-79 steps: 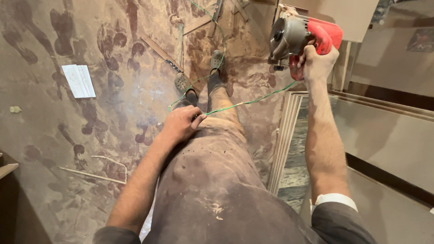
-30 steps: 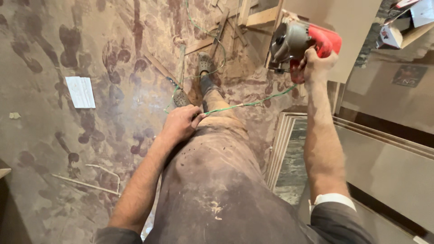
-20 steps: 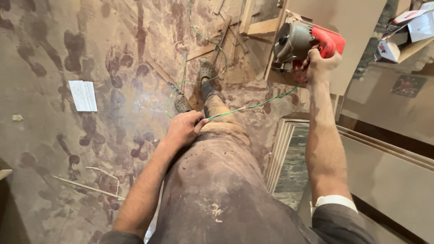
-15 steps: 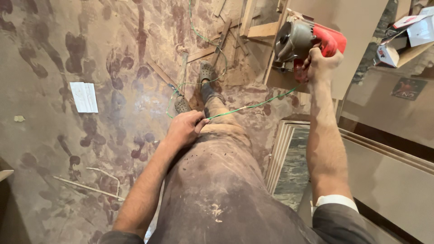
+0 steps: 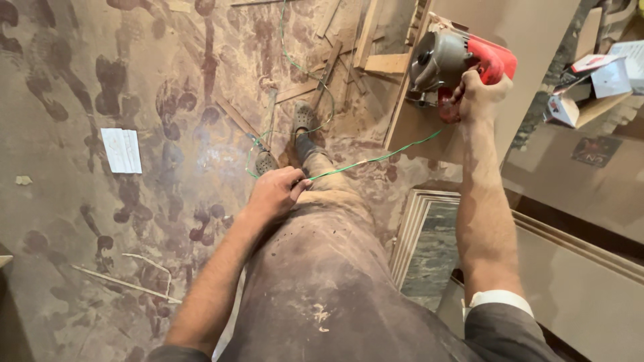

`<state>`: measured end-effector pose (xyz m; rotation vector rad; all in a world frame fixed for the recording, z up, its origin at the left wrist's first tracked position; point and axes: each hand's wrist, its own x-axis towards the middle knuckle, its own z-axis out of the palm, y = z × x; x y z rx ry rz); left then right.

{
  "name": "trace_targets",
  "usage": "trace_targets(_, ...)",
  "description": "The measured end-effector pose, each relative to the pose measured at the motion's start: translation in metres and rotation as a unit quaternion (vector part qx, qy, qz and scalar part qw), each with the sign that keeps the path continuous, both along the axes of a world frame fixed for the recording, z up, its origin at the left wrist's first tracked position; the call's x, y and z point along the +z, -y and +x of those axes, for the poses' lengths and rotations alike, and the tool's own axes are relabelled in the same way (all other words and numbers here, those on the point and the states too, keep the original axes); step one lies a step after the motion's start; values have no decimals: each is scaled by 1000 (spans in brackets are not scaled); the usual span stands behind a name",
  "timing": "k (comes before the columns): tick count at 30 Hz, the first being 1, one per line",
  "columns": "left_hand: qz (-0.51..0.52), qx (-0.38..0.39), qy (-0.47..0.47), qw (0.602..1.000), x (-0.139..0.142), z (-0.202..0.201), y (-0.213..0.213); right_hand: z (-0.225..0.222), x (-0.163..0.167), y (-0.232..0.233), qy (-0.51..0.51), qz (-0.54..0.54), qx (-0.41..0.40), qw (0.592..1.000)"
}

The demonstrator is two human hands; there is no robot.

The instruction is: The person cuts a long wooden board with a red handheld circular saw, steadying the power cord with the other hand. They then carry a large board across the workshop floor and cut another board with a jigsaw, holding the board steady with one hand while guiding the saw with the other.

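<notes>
Up at the right, against the edge of a tan board [image 5: 483, 127], sits the power saw [image 5: 456, 64]: grey motor housing toward you on the left, red handle on the right, its long axis running roughly left to right across the view. Your right hand [image 5: 479, 94] is closed around that red handle from below, arm stretched straight out, so this is the hand on the tool. From beneath the saw a thin green cord [image 5: 376, 159] slants down and leftward to your left hand [image 5: 275, 191], which rests on your raised knee with the fingers pinched shut on the cord. So the saw lies up and to the right of your left hand, well apart from it, with the cord running taut between the two. Beyond the pinch, the cord loops on over the dusty floor [image 5: 100, 221] near your sandalled foot [image 5: 303, 119], which stands among scattered wood offcuts [image 5: 386, 64]. Dark footprints mark the sawdust on the left, and a small white sheet [image 5: 121, 150] lies flat there. Close beside your right leg, a framed panel [image 5: 429, 241] with pale moulded edging lies below the board.
</notes>
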<state>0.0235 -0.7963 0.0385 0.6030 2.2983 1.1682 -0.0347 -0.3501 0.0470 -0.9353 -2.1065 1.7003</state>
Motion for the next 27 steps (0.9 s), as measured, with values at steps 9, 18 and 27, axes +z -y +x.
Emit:
trace_targets(9, -1, 4, -18, 1000, -4, 14, -4, -3, -3, -5, -23, 8, 29, 999)
trace_targets(18, 32, 33, 22, 999, 11, 16, -5, -8, 1, -2, -22, -7, 30, 999)
trace_targets(27, -3, 41, 57, 998, 18, 27, 12, 38, -4, 18, -6, 4, 20, 1000)
